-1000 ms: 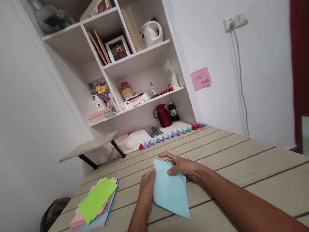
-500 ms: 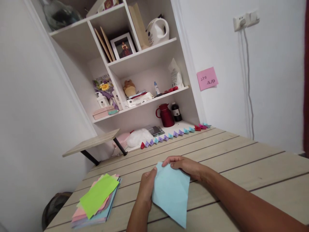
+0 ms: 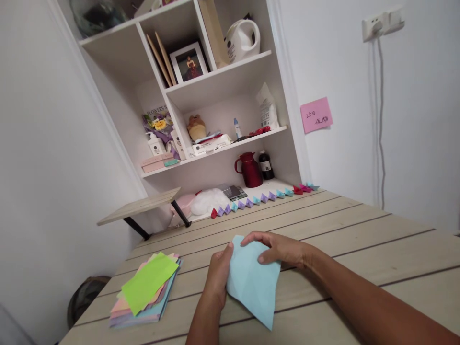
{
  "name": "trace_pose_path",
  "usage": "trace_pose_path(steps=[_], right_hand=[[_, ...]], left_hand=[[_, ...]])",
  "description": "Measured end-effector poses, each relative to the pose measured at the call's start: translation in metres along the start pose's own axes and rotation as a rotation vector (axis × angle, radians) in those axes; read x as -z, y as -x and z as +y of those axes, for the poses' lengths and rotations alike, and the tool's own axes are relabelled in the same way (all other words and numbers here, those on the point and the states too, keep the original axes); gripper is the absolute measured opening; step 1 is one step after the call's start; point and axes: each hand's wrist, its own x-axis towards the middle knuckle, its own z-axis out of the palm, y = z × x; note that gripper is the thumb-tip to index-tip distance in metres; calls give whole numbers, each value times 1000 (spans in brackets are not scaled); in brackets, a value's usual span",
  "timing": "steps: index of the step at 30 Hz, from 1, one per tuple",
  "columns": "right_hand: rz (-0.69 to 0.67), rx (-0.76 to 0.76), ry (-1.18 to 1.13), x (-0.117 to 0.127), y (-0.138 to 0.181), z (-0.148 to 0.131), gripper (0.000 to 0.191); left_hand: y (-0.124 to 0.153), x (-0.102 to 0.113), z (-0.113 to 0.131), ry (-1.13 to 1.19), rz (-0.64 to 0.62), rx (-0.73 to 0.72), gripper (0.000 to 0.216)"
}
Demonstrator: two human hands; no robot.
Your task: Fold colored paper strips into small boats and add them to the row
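A light blue sheet of paper, folded to a point toward me, lies on the wooden table. My left hand pinches its left edge, thumb on top. My right hand rests over its far corner, fingers curled and pressing down on the paper. Both hands hold the same sheet, which is creased down the middle.
A stack of coloured paper with a green sheet on top lies at the left. A row of small folded paper shapes lines the table's far edge. Behind stand white shelves with a red jug, bottles and a photo frame.
The blue sheet has been folded narrower and my right hand's fingers have shifted over its far corner. The camera has turned a little, moving the scene rightward.
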Motion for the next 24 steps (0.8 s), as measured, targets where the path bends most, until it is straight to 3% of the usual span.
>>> trace_pose_path(steps=[3, 8, 11, 14, 19, 24], right_hand=[[57, 35, 39, 1, -3, 4, 45], [238, 144, 20, 12, -13, 11, 39], [378, 198, 15, 23, -17, 13, 41], [476, 219, 21, 31, -19, 15, 45], [517, 218, 36, 28, -19, 16, 46], [495, 196, 52, 17, -19, 17, 44]], left_hand=[[-3, 2, -2, 42, 2, -31, 56], [-9, 6, -6, 271, 170, -112, 65], [-9, 3, -4, 352, 113, -148, 70], [-10, -2, -6, 188, 127, -253, 71], [-17, -2, -14, -211, 335, -482, 71], [-18, 4, -14, -304, 384, -553, 58]])
